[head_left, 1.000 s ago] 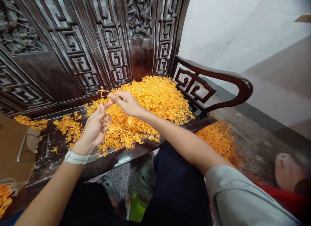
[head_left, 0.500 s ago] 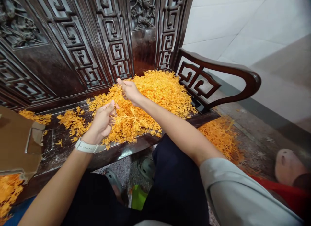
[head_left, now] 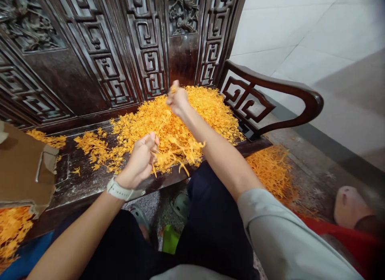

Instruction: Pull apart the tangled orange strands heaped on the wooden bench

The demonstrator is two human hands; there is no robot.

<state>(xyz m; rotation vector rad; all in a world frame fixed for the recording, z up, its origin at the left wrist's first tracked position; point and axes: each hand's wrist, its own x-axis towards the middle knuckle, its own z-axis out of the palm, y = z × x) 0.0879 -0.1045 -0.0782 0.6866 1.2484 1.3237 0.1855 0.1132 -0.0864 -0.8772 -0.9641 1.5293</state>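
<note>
So you've got just one cam here, worn on your head, looking forward and pretty steeply down over your navy-blue cloth trousers (head_left: 215, 216). It's about arm's reach from the work: your bare left hand (head_left: 140, 157) and bare right hand (head_left: 179, 101) both land near mid-frame. You're facing the dark-brown carved wooden bench (head_left: 75, 75) at a slant, with the white tiled wall (head_left: 279, 31) filling the upper right.
</note>
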